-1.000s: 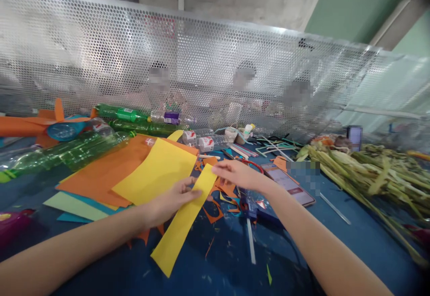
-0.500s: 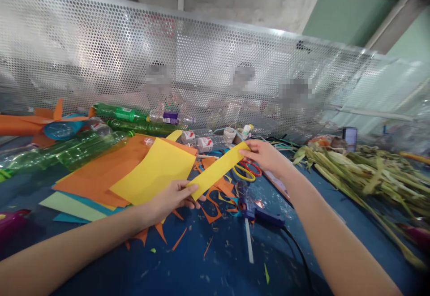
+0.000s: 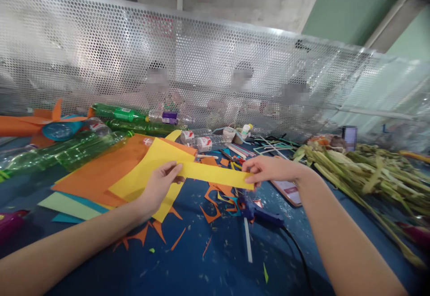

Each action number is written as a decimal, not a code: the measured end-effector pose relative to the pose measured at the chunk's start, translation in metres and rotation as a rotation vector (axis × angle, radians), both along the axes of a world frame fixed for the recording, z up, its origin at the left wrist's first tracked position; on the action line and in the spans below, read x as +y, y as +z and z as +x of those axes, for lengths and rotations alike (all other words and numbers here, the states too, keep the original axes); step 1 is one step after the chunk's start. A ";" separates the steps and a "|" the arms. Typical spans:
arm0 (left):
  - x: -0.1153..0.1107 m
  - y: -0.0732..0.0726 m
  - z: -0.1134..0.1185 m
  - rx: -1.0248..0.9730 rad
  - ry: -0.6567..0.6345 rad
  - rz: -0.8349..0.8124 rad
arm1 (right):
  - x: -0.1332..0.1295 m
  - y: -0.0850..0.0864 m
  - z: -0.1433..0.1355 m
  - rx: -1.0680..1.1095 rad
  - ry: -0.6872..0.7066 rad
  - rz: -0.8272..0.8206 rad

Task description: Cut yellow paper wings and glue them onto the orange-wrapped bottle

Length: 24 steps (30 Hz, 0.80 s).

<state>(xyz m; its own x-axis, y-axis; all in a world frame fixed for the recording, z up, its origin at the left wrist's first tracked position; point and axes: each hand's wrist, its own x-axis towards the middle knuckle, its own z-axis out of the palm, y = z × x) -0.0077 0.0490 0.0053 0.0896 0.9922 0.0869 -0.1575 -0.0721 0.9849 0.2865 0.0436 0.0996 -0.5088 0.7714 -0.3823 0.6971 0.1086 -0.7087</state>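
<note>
Above the blue counter (image 3: 208,269), the left hand (image 3: 160,184) pinches the nine o'clock end of a long yellow paper strip (image 3: 217,175) while the right hand (image 3: 268,169) grips its three o'clock end.

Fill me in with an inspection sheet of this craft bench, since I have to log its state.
Surface: blue table, speckled with paper crumbs.
Job's things: yellow paper strip, held off the table at both ends.
Clutter: orange and yellow sheets, green plastic bottles, orange offcuts, blue glue gun, phone, corn husks.
Grippers: left hand pinches the strip's left end; right hand pinches its right end.
Cables: black cord running from the glue gun toward the near edge.
Surroundings: perforated metal screen behind the table, people sitting beyond it.
</note>
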 end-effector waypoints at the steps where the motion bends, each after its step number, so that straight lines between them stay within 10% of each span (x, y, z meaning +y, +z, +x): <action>1: 0.000 0.000 0.000 -0.004 0.024 0.015 | 0.000 -0.001 -0.001 -0.031 0.040 -0.015; 13: -0.003 -0.008 0.002 0.129 -0.167 0.085 | -0.007 -0.027 -0.058 0.104 0.110 -0.024; 24: 0.003 -0.009 -0.002 0.208 -0.018 0.181 | -0.024 -0.028 -0.083 0.051 0.331 -0.271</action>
